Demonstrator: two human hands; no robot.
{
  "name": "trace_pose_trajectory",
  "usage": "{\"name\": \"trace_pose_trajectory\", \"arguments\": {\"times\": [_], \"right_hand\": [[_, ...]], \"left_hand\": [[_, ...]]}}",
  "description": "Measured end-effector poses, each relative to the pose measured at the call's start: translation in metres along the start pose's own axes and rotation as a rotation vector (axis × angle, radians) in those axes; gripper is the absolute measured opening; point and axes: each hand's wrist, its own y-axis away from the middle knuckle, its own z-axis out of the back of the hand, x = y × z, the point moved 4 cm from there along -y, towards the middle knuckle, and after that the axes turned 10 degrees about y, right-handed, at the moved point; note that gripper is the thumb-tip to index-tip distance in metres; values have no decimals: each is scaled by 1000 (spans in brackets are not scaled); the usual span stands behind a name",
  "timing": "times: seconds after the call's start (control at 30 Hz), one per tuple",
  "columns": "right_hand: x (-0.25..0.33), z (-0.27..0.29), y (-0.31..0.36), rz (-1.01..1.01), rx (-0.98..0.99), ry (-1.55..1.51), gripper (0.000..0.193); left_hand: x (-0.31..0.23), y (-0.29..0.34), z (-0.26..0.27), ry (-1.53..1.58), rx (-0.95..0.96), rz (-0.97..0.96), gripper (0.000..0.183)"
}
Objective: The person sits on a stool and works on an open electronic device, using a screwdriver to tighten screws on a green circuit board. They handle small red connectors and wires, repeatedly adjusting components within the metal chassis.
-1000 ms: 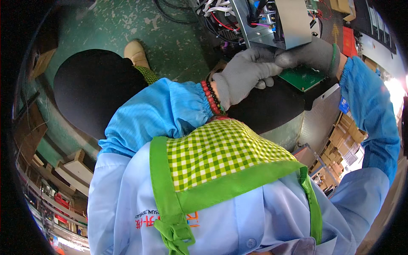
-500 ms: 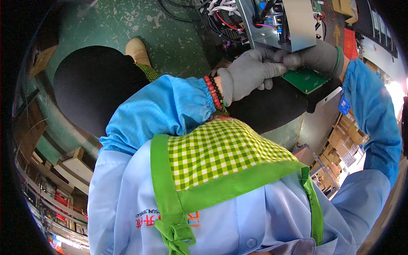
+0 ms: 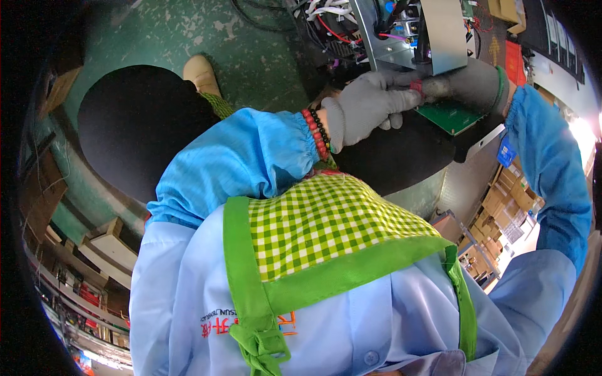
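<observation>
Both hands wear grey gloves and meet in front of an open metal chassis point(image 3: 407, 37) full of red, white and black wires. My left hand point(image 3: 367, 109), with red and black bead bracelets at the wrist, pinches a small red-ended piece point(image 3: 416, 86) with its fingertips. My right hand point(image 3: 467, 81) is closed in a fist around the other end of that same piece. Just below the hands a green circuit board point(image 3: 448, 116) lies on a dark surface point(image 3: 401, 156). Most of the piece is hidden inside the gloves.
My blue smock and green checked apron point(image 3: 326, 225) fill the lower view. A round black stool seat point(image 3: 135, 125) and a tan shoe point(image 3: 200, 72) are on the green floor point(image 3: 251, 44). Cardboard boxes point(image 3: 501, 207) stand at right, shelving point(image 3: 94, 250) at lower left.
Both hands stay pressed together at the red-ended piece by the chassis, with only a slight shift of the view.
</observation>
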Motion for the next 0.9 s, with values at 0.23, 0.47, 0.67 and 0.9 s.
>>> {"name": "trace_pose_trajectory", "arguments": {"times": [0.23, 0.47, 0.67, 0.9], "right_hand": [[-3, -5, -5, -67, 24, -41, 35], [0, -5, -6, -56, -12, 64, 34], [4, 0, 1, -104, -15, 47, 37], [-12, -5, -9, -39, -3, -86, 43]], "left_hand": [[-3, 3, 0, -54, -37, 62, 21], [6, -2, 1, 159, -15, 15, 28], [10, -2, 2, 68, -17, 10, 30], [10, 0, 3, 19, -39, 44, 32]]}}
